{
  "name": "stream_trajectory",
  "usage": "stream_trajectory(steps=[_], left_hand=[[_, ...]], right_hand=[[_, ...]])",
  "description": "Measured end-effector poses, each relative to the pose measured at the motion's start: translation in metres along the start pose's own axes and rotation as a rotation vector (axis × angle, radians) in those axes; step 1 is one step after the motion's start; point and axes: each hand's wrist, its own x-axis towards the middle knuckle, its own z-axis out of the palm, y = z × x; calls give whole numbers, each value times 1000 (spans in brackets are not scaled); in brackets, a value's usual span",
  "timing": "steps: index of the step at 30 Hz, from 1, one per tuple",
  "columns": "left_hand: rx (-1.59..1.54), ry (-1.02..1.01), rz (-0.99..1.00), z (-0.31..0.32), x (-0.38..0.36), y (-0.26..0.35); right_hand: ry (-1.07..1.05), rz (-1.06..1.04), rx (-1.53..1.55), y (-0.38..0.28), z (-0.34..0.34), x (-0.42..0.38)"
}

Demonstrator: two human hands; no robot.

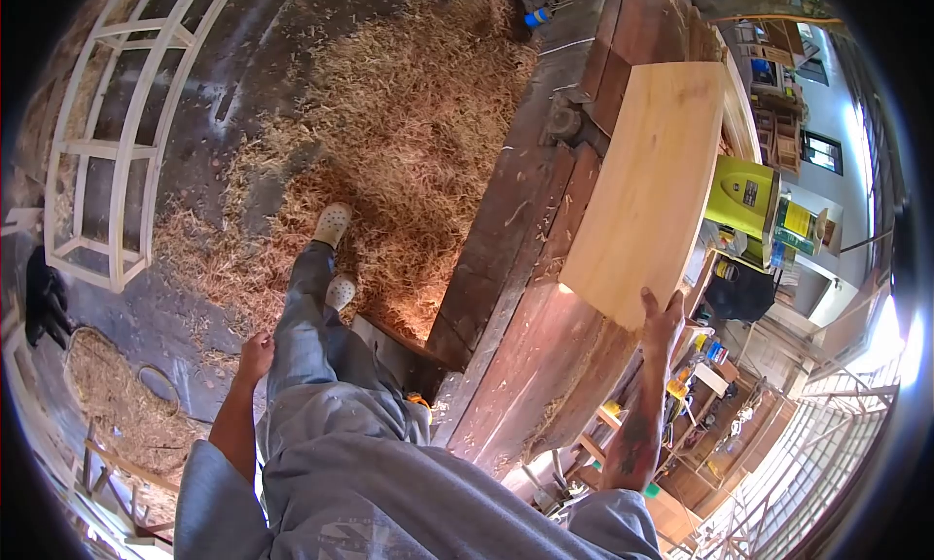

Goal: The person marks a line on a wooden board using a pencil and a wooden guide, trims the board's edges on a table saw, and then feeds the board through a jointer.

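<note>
A pale, smooth wooden board lies on a long dark workbench. My right hand grips the board's near end, thumb on top. My left hand hangs at my side near my grey trouser leg, fingers curled and holding nothing. My feet in light perforated clogs stand on the floor beside the bench.
A deep pile of wood shavings covers the floor by the bench. A white wooden frame lies at the left. A yellow-green machine and cluttered shelves sit beyond the bench at right. A blue-handled tool lies at the bench's far end.
</note>
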Motion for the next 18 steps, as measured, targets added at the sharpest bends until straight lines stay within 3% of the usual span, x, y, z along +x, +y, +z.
stream_trajectory(steps=[18], left_hand=[[8, -25, -75, 9, 17, -3]], right_hand=[[22, -63, -45, 8, 9, 72]])
